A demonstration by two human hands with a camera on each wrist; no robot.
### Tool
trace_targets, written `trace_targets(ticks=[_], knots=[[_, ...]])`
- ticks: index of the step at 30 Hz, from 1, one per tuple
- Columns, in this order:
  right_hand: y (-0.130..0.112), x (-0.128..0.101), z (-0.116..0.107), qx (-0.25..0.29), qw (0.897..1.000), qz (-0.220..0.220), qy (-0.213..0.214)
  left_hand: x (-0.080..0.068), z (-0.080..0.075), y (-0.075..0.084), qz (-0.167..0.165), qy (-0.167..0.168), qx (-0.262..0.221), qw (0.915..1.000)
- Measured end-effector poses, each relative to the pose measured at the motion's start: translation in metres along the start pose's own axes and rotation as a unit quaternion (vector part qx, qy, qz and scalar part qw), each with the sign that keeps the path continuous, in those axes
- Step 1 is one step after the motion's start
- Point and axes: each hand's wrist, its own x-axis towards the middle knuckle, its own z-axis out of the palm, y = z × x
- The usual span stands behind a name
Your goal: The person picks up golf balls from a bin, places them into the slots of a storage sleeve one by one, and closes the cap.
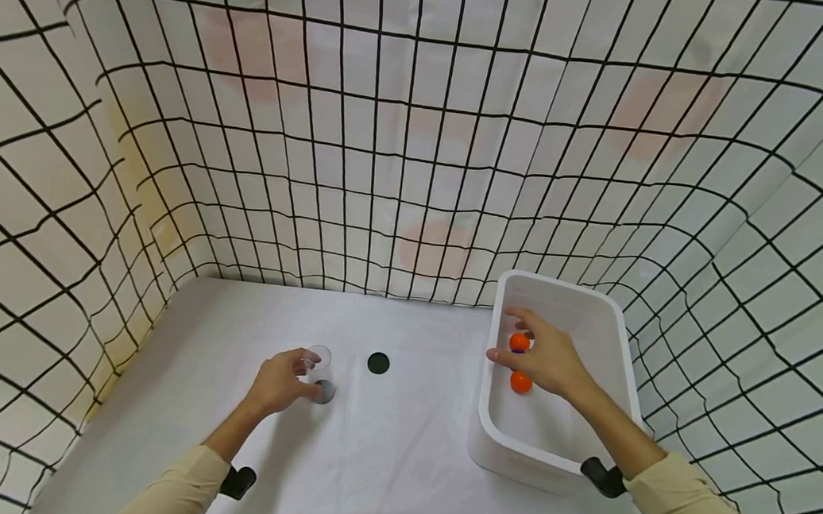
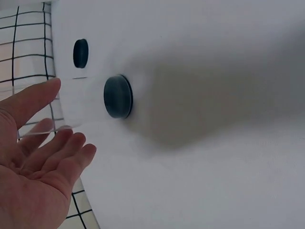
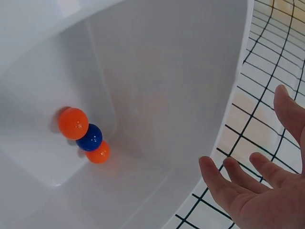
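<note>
My left hand [image 1: 282, 382] is around an upright clear tube [image 1: 319, 368], thumb on one side and fingers on the other. The tube has a dark round base [image 2: 118, 96] that rests on the white surface. In the left wrist view the thumb [image 2: 45, 93] lies along one edge of the tube, and the lower fingers spread away from it. My right hand [image 1: 548, 358] hangs over the white bin [image 1: 484, 389] with fingers apart and nothing between them. Inside lie an orange ball [image 3: 73, 123], a blue ball [image 3: 89, 138] and another orange ball [image 3: 98, 152], bunched together.
A black round disc [image 1: 378, 363] sits on the white table cover [image 1: 405, 448], right of the tube. Black netting [image 1: 389, 160] walls off the back and both sides. The bin stands at the right, close to the net.
</note>
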Motion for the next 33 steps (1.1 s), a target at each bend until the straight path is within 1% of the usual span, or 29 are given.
trace_targets(ticks=[7,10,14,19,23,28,33], knots=[[0.001,-0.001,-0.003,-0.002,1.000,0.004,0.011,0.005,0.000,0.005,0.007,-0.004,-0.011,0.9999],[0.002,0.000,-0.006,-0.001,1.000,0.006,0.016,0.007,-0.003,0.012,0.010,-0.005,-0.009,0.9999],[0.005,0.004,-0.009,0.001,1.000,0.007,0.020,0.011,-0.008,0.022,0.010,-0.016,-0.004,0.9998],[0.013,0.013,-0.010,0.018,1.000,0.015,0.013,0.016,-0.015,0.033,0.014,-0.021,0.007,0.9996],[0.020,0.022,-0.010,0.042,0.999,0.029,0.007,0.020,-0.021,0.041,0.025,-0.022,0.015,0.9994],[0.030,0.034,-0.009,0.076,0.996,0.056,0.002,0.024,-0.026,0.050,0.036,-0.028,0.002,0.9990],[0.042,0.048,-0.007,0.088,0.993,0.084,-0.008,0.027,-0.032,0.059,0.048,-0.021,0.012,0.9986]])
